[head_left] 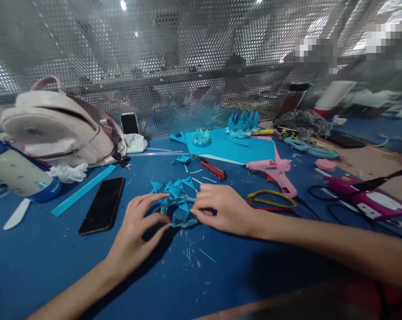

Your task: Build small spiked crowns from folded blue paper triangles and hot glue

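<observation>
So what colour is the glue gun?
The glue gun is pink, seen in the head view.

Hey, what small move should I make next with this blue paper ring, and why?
Probably keep the left hand on the paper ring and move the right hand to the folded triangles just behind it: both hands pinch the ring, and those loose pieces lie closest.

Both my hands at the paper ring [179, 212]

My left hand [137, 229] lies left of the ring, palm down, with thumb and arched fingers pinching its near edge. My right hand [225, 209] lies right of the ring, knuckles up, fingers curled and pinched on that side. Both forearms are bare.
</observation>
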### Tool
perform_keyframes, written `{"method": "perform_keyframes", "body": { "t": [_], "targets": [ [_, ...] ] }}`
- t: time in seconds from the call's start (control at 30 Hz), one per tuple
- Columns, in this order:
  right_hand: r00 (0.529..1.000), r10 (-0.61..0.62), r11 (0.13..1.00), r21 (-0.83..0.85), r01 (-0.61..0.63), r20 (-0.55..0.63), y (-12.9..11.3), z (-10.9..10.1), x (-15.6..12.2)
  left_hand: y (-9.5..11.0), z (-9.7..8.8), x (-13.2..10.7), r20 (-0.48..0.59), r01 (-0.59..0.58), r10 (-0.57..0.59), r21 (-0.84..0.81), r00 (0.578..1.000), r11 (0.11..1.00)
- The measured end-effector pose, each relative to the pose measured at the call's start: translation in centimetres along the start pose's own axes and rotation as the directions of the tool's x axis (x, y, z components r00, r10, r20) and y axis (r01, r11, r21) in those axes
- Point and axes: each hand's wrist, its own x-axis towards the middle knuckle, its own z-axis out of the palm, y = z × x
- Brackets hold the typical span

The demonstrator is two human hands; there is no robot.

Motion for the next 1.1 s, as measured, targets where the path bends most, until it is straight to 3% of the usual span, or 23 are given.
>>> {"method": "perform_keyframes", "body": {
  "t": [0.13,0.33,0.5,0.67,0.77,0.87,1.0,1.1],
  "targets": [
    [0.986,0.146,0.972,0.174,-0.159,0.086,0.1,-1.0,0.7,0.0,-0.5,0.8,0.031,0.059,-0.058,-0.035,0.998,0.998],
    [0.969,0.173,0.906,0.358,-0.226,0.174,0.7,-1.4,1.2,0.0,-1.4,1.9,0.048,0.121,-0.117,-0.088,0.992,0.989],
    [0.942,0.221,0.784,0.528,-0.326,0.254,0.9,-0.8,1.2,0.6,-1.6,2.6,0.053,0.029,-0.023,-0.099,0.998,0.995],
    [0.939,0.216,0.794,0.512,-0.328,0.267,0.5,-0.8,0.9,1.1,-0.4,2.8,0.111,0.033,-0.018,-0.133,0.994,0.991],
    [0.942,0.205,0.806,0.5,-0.317,0.268,0.3,-0.8,0.9,1.2,0.3,2.2,0.075,-0.035,0.045,-0.137,0.996,0.99],
    [0.952,0.218,0.783,0.543,-0.303,0.217,0.5,-0.8,1.0,1.2,0.7,1.2,-0.019,-0.183,0.183,-0.009,0.983,0.983],
    [0.955,0.286,0.753,0.599,-0.273,0.075,1.0,-0.6,1.1,1.3,0.7,0.2,-0.079,-0.413,0.441,0.239,0.894,0.879],
    [0.952,0.307,0.729,0.646,-0.225,-0.015,1.0,-0.4,0.8,1.3,0.4,-0.2,-0.095,-0.468,0.513,0.294,0.853,0.833]
  ]
}}
